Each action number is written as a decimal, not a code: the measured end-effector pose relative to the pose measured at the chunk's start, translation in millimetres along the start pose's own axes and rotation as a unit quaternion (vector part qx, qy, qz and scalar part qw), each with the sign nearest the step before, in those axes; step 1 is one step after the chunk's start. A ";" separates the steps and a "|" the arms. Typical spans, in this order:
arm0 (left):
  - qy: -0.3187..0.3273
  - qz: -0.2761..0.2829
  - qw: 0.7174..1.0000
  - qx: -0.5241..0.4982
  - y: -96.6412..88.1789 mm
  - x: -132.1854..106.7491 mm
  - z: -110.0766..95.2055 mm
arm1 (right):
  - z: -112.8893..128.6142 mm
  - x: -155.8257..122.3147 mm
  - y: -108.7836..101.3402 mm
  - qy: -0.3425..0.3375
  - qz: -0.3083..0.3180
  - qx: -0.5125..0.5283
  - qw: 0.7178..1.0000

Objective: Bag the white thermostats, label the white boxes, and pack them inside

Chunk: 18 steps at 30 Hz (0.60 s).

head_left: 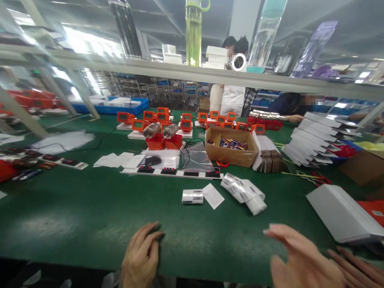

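Note:
My left hand (142, 254) rests on the near edge of the green table (99, 208), fingers loosely bent and a little apart, holding nothing. Further right, my right hand (306, 256) is raised over the table, slightly blurred, with thumb and fingers spread around nothing. Beyond the hands lie a small roll of labels (192, 197), a printed paper slip (213, 196) and a longer curled strip of labels (244, 193). A white box (345, 214) is to the right of my right hand.
Another person's hand (358, 266) reaches in at the lower right. Behind lie a white strip with black modules (171, 173), a cardboard box of small coloured items (231, 154), several orange devices (186, 123) and stacked white trays (315, 138). A shelf (177, 71) with bottles crosses above.

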<state>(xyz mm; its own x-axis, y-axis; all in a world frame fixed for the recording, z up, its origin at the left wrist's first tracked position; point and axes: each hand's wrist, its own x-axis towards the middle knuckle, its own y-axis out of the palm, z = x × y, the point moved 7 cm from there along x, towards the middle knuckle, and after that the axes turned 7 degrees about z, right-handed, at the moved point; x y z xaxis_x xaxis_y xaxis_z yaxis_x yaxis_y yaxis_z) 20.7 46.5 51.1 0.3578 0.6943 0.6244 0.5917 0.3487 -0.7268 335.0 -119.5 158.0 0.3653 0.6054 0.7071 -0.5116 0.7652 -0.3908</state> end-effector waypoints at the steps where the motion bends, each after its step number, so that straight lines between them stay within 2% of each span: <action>1: 0.004 -0.003 1.000 0.001 -0.7 1.0 -0.9 | -4.0 6.4 8.9 0.018 0.003 -0.027 0.999; 3: 0.014 -0.008 1.000 0.000 -2.0 3.0 -2.8 | -19.0 17.3 23.4 0.049 0.023 -0.103 0.993; 5: 0.023 -0.009 1.000 -0.003 -2.9 4.7 -4.1 | -36.3 22.7 37.0 0.046 0.065 -0.177 0.981; 8: 0.030 -0.012 0.999 -0.008 -3.5 5.8 -4.0 | -53.4 18.9 70.2 -0.009 0.185 -0.242 0.952; 11: 0.036 -0.015 0.999 -0.011 -3.1 5.9 -2.7 | -59.0 11.3 112.7 -0.049 0.285 -0.273 0.917; 15: 0.054 -0.019 0.998 -0.005 -2.2 6.7 -3.1 | -67.2 18.8 157.5 -0.031 0.309 -0.311 0.898; 18: 0.058 -0.016 0.998 -0.006 -2.0 7.8 -4.0 | -80.9 33.5 172.8 0.004 0.298 -0.340 0.892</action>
<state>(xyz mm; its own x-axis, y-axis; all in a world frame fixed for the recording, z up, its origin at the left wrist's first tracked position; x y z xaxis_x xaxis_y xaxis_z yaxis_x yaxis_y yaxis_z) 25.2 48.7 58.6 0.4192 0.6056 0.6764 0.6126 0.3612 -0.7031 321.7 50.7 66.5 0.1926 0.9484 0.2520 -0.0270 0.2618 -0.9647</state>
